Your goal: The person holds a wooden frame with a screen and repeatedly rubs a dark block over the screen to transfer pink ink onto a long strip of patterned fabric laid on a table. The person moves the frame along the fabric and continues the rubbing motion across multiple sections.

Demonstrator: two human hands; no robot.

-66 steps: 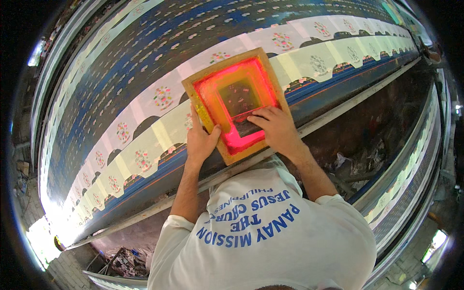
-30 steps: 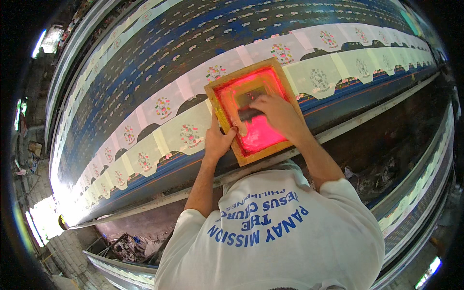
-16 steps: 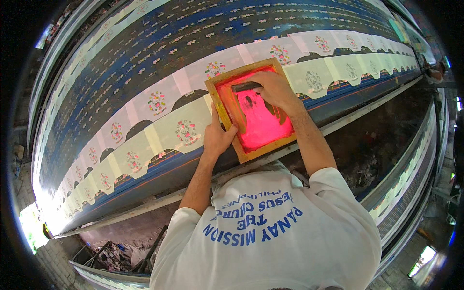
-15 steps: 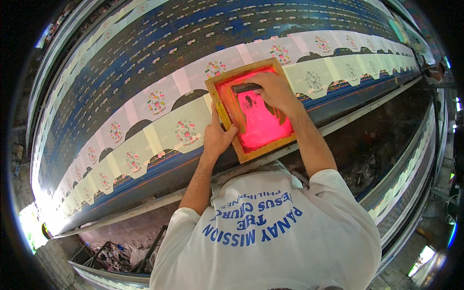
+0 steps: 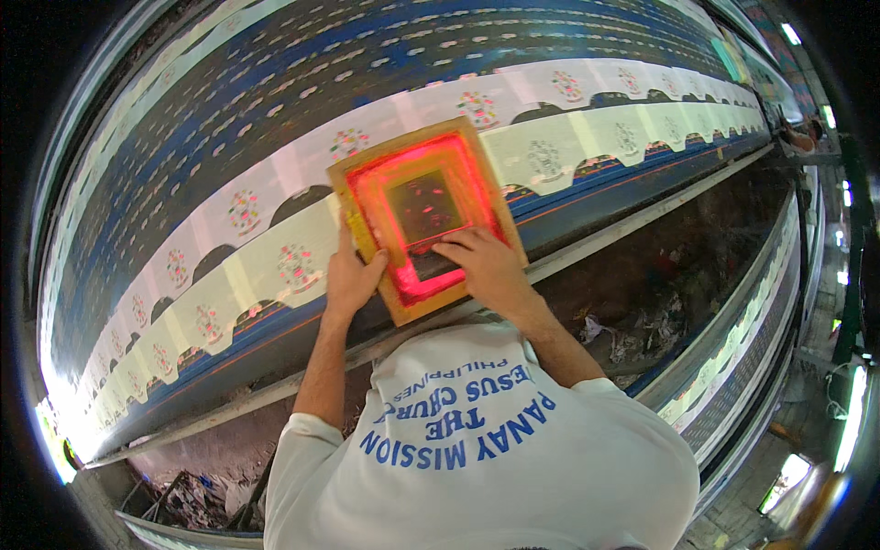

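Frame (image 5: 431,303) lies over pale panels (image 5: 307,231) — left hand (image 5: 353,280) grasping its edge, seemingly for steadiness — right hand (image 5: 488,264) gripping a dark squeegee (image 5: 433,260).

Yellow-brown frame (image 5: 401,148), bright pink ink (image 5: 410,283), white blue-lettered shirt (image 5: 541,495)

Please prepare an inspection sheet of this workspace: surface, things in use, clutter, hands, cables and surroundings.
Surface: long dark-blue table, marked with rows of small pale shapes.
Things in use: wooden-framed screen, bright pink inside its border, over some printed white pieces; dark bar near the screen's near end.
Clutter: pale crumpled scraps below the table edge, at right.
Left hand: against the screen's left side.
Right hand: fingers on the dark bar.
Cables: none certain; far right too blurred to tell.
Surroundings: similar long table at lower right; bright glare at left.
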